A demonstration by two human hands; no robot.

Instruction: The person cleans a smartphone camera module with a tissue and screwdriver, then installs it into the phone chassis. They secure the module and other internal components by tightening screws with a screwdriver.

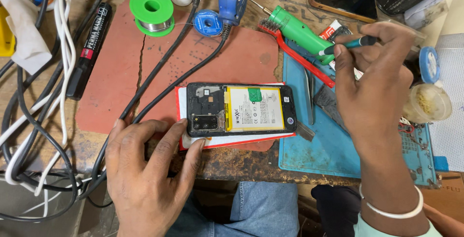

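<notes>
An opened black phone lies back-up on a white and red card at the bench's front edge, its yellow-white battery and camera module exposed. My left hand rests at the phone's left end, thumb and fingers touching its lower left corner. My right hand hovers to the right of the phone, over the blue mat, gripping a thin teal-handled tool whose tip is hidden behind my fingers.
A red mat lies under the phone, a blue work mat to its right with tweezers and a red-handled brush. Behind stand a green solder spool, a black marker, a green tool and a blue tool. Cables crowd the left side.
</notes>
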